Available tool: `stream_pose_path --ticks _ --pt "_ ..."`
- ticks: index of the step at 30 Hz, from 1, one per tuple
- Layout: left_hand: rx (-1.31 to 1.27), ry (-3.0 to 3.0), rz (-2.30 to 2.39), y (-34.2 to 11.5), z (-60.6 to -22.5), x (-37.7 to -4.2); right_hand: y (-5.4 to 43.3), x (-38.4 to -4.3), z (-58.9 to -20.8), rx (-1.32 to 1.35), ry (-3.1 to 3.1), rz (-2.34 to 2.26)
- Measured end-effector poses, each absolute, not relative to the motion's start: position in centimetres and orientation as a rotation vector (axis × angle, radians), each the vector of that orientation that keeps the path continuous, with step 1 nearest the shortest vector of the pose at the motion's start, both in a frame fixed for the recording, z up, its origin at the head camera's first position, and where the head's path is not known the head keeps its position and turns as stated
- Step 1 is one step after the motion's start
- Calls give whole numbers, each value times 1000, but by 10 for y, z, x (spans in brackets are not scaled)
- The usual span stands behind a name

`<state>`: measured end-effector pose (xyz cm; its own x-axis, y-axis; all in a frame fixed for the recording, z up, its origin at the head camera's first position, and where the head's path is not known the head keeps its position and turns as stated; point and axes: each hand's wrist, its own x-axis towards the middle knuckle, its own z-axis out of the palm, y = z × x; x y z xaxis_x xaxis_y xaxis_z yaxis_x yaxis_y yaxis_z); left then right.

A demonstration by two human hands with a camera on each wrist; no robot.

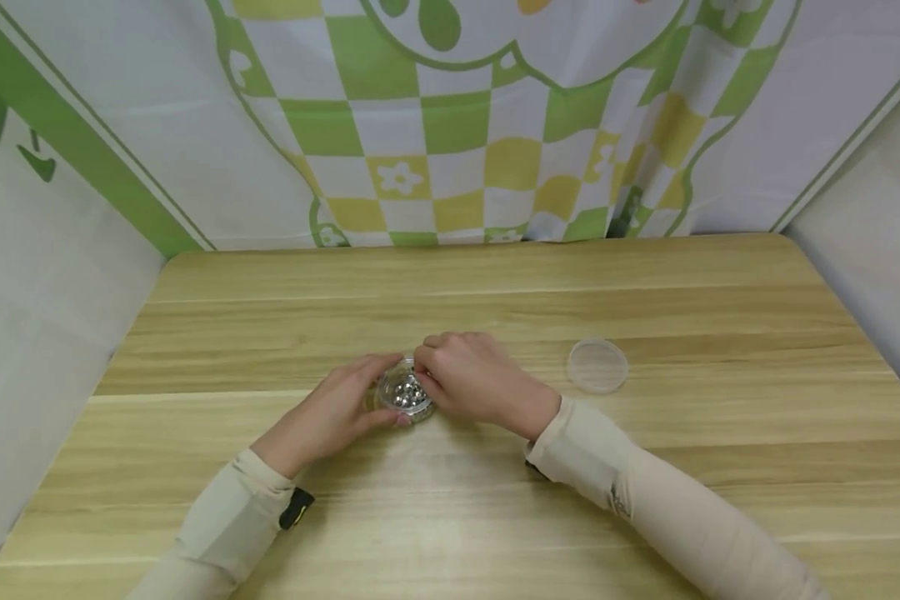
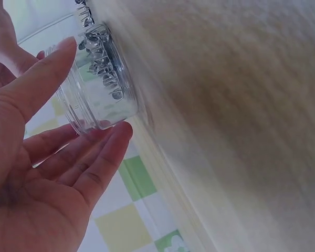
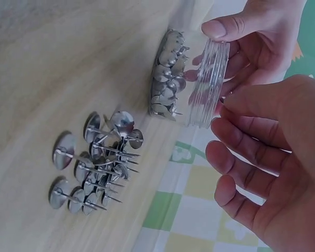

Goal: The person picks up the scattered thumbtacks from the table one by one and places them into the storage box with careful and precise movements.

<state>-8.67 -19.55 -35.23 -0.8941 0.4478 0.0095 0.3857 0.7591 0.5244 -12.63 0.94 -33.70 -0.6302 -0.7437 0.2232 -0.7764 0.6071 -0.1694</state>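
Observation:
A clear round jar (image 1: 407,392) stands on the table, with silver thumbtacks (image 3: 167,79) lying in its bottom. My left hand (image 1: 337,408) grips the jar from the left, thumb on the near side and fingers round the far side. At the jar's right rim, my right hand (image 1: 468,375) brings thumb and index finger together. A small dark bit that looks like a thumbtack shows between those fingertips; the other fingers (image 3: 233,163) curl loosely. Beside the jar, a pile of loose thumbtacks (image 3: 97,168) lies on the table, several with points up; my right hand covers it in the head view.
A clear round lid (image 1: 598,366) lies flat on the wooden table (image 1: 682,500), to the right of my right hand. Behind the table's far edge hangs a green, yellow and white checked curtain (image 1: 457,125). White cloth walls (image 1: 67,225) stand on both sides.

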Motion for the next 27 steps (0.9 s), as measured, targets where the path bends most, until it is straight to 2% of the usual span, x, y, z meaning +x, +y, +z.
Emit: stream_pose_path --ticks 8,18,27 --pt "656 2835 816 -194 -353 -87 19 -129 -336 1252 -2748 428" --pt "641 2835 814 -195 -354 -88 57 -140 -343 1122 -2802 457" --pt "645 2841 811 -194 -353 -87 77 -142 -348 1173 -2879 348"
